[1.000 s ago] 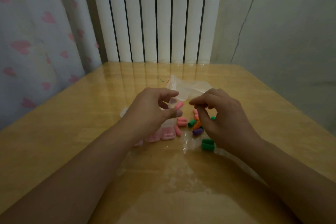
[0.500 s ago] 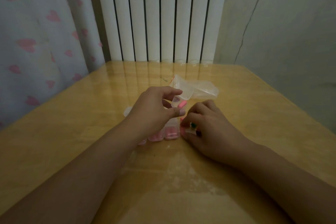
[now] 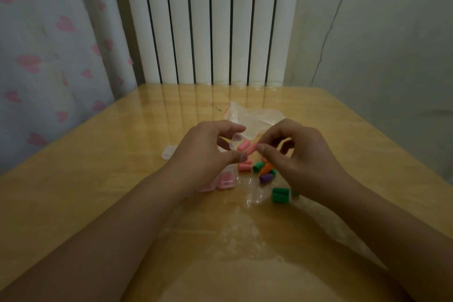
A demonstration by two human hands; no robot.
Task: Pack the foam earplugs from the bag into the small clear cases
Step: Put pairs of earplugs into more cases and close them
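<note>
My left hand (image 3: pixel 206 154) pinches a small clear case (image 3: pixel 234 142) above the table, with one pink earplug (image 3: pixel 243 145) sticking out of it. My right hand (image 3: pixel 301 157) holds a second pink earplug (image 3: pixel 252 148) by its fingertips, right at the case's mouth. Loose earplugs lie below: pink ones (image 3: pixel 244 166), a green one (image 3: pixel 257 166), an orange one (image 3: pixel 266 168), a purple one (image 3: pixel 266 177) and a green pair (image 3: pixel 280 195). The crumpled clear bag (image 3: pixel 255 117) lies behind my hands. Filled cases with pink earplugs (image 3: pixel 226 180) sit under my left wrist.
The glossy wooden table (image 3: pixel 122 167) carries a clear plastic cover with wrinkles near the front. Another clear case (image 3: pixel 169 152) peeks out left of my left hand. A white radiator and a heart-print curtain stand behind the table's far edge.
My right hand rose from the table, where it had reached down among the loose earplugs, and now holds a pink earplug at the case. My left hand kept holding the case.
</note>
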